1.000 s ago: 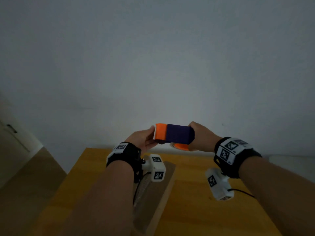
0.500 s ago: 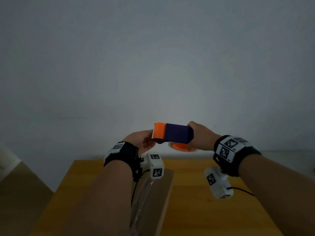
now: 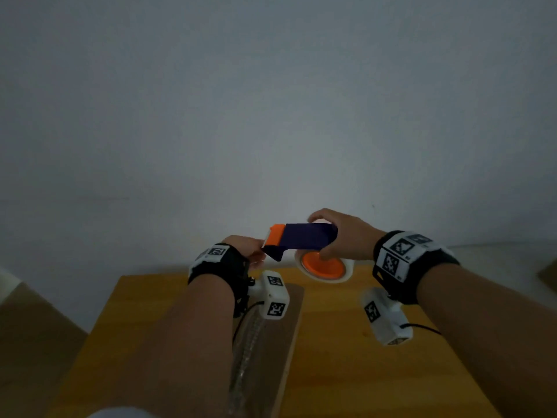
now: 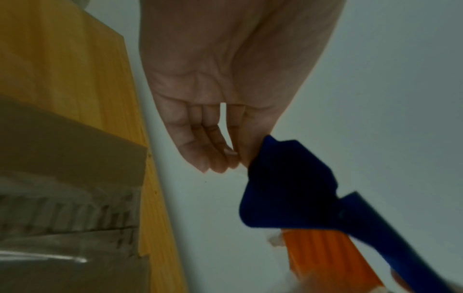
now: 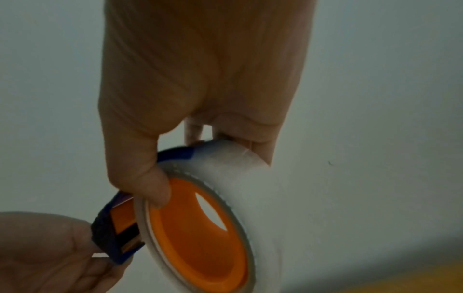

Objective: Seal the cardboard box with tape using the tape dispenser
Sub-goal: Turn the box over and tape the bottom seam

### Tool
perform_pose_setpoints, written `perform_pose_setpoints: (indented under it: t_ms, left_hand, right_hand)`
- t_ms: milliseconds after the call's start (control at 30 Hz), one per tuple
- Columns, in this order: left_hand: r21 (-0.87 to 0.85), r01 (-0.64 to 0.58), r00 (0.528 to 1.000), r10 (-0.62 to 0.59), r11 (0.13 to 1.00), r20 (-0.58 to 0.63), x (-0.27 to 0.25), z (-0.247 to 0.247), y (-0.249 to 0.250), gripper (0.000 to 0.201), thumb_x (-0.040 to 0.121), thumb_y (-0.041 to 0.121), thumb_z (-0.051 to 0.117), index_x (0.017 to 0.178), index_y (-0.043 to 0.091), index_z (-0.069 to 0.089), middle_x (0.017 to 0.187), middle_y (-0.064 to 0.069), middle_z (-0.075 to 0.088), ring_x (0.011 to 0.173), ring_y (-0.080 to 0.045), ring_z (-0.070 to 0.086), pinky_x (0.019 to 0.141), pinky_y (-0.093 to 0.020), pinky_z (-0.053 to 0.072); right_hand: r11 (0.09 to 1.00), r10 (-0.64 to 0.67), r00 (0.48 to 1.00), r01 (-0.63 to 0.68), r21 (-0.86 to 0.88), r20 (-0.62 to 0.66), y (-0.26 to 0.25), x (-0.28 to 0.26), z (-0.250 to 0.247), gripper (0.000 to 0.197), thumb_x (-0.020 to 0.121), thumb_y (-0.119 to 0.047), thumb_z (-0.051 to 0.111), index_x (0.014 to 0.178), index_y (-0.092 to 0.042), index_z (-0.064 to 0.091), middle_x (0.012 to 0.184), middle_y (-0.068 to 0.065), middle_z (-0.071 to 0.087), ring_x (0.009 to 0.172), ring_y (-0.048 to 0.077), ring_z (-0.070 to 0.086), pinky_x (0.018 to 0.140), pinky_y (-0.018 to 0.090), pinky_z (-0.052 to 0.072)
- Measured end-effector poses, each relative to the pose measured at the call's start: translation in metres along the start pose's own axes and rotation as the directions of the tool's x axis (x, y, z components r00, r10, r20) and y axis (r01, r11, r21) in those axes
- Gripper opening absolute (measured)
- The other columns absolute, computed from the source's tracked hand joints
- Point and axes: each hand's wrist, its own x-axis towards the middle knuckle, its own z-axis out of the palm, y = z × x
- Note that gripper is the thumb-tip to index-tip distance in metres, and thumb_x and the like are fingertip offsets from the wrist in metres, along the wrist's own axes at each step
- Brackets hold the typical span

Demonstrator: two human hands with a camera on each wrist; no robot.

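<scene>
I am holding the tape dispenser (image 3: 304, 240) in the air above the far edge of the worktop (image 3: 346, 369), in front of the pale wall (image 3: 271, 116). My right hand (image 3: 342, 236) is gripping it: the thumb is pressing on the orange core of the tape roll (image 5: 200, 218) and the other fingers (image 5: 192, 132) are curling over the top of the roll and the blue body. My left hand (image 3: 245, 247) is at 9 o'clock from the dispenser, at its orange front end. Its fingers (image 4: 208, 150) are lying close together and only lightly bent, with the tips at the blue nose of the dispenser; I cannot tell if they are pinching the tape end there or only touching it. The cardboard box (image 3: 271, 342) is lying on the worktop at 6 o'clock from my hands, mostly under my left forearm. A strip of clear tape (image 3: 247, 351) is running along its top seam, towards me.
</scene>
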Motion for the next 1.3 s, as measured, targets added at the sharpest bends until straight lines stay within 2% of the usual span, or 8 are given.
perform_pose_setpoints:
  t_ms: [200,333,433,600,733,900,1133,1300]
  left_hand:
    - [0.171,-0.047,0.996,0.059,0.984,-0.068,0.010,-0.015,-0.015,0.025,0.080,0.014,0.073,0.061,0.007,0.059,0.070,-0.014,0.063,0.071,-0.024,0.059,0.086,-0.038,0.053]
    - [0.299,-0.022,0.984,0.074,0.954,-0.163,0.011,-0.035,-0.028,0.035,0.075,0.022,0.078,0.048,0.009,0.059,0.065,-0.015,0.063,0.066,-0.027,0.058,0.077,-0.040,0.055]
    - [0.410,-0.050,0.990,0.099,0.911,-0.099,0.009,-0.036,-0.036,0.038,0.082,0.022,0.071,0.050,0.010,0.054,0.064,-0.015,0.058,0.064,-0.024,0.052,0.068,-0.031,0.046]
    - [0.425,-0.112,0.982,0.165,0.898,-0.088,0.015,-0.026,-0.045,0.013,0.075,0.013,0.078,0.075,0.000,0.075,0.078,-0.019,0.073,0.077,-0.033,0.069,0.087,-0.044,0.057]
    - [0.504,-0.137,0.959,0.242,0.853,-0.150,0.011,-0.023,-0.043,0.020,0.080,0.020,0.074,0.096,0.007,0.076,0.102,-0.011,0.073,0.099,-0.031,0.067,0.096,-0.038,0.052]
    - [0.512,-0.117,0.956,0.236,0.851,-0.175,0.015,-0.021,-0.048,0.019,0.081,0.020,0.074,0.096,0.008,0.076,0.109,-0.012,0.071,0.103,-0.031,0.064,0.096,-0.036,0.051]
    - [0.499,-0.106,0.958,0.222,0.860,-0.179,0.024,-0.019,-0.050,0.022,0.083,0.017,0.072,0.096,-0.001,0.074,0.105,-0.017,0.071,0.097,-0.032,0.066,0.093,-0.039,0.053]
    - [0.525,-0.138,0.946,0.269,0.840,-0.182,0.024,-0.019,-0.053,0.015,0.083,0.017,0.071,0.092,0.005,0.075,0.107,-0.012,0.071,0.100,-0.031,0.065,0.094,-0.036,0.052]
  right_hand:
    - [0.983,-0.025,0.991,0.047,-0.178,0.128,0.005,-0.007,0.004,0.070,0.073,-0.022,0.074,0.135,-0.035,0.045,0.113,-0.013,0.053,0.098,0.010,0.052,0.081,0.025,0.042]
    - [0.951,0.037,0.980,0.025,-0.308,0.196,0.017,-0.018,-0.003,0.067,0.071,-0.025,0.074,0.131,-0.037,0.046,0.114,-0.011,0.057,0.102,0.015,0.056,0.084,0.030,0.047]
    - [0.929,0.059,0.973,0.028,-0.370,0.222,0.020,-0.026,-0.005,0.060,0.073,-0.023,0.074,0.128,-0.033,0.050,0.115,-0.007,0.061,0.101,0.015,0.057,0.086,0.030,0.047]
    - [0.908,0.058,0.969,0.050,-0.417,0.241,0.021,-0.024,0.005,0.053,0.074,-0.023,0.074,0.122,-0.029,0.055,0.102,-0.009,0.061,0.092,0.012,0.054,0.078,0.026,0.043]
    - [0.900,0.057,0.972,0.049,-0.433,0.229,0.021,-0.021,0.011,0.053,0.073,-0.026,0.074,0.122,-0.029,0.055,0.098,-0.010,0.057,0.088,0.012,0.053,0.077,0.027,0.044]
    - [0.866,0.058,0.966,0.077,-0.495,0.251,0.015,-0.017,0.016,0.047,0.075,-0.027,0.072,0.119,-0.028,0.056,0.109,-0.004,0.064,0.097,0.017,0.059,0.082,0.031,0.048]
    - [0.824,0.085,0.963,0.078,-0.561,0.258,0.005,-0.009,0.015,0.045,0.073,-0.031,0.072,0.115,-0.030,0.056,0.096,-0.009,0.056,0.091,0.016,0.057,0.085,0.037,0.053]
    - [0.802,0.101,0.954,0.091,-0.591,0.283,-0.002,-0.005,0.015,0.043,0.072,-0.033,0.073,0.112,-0.028,0.059,0.097,-0.008,0.059,0.094,0.018,0.061,0.086,0.038,0.053]
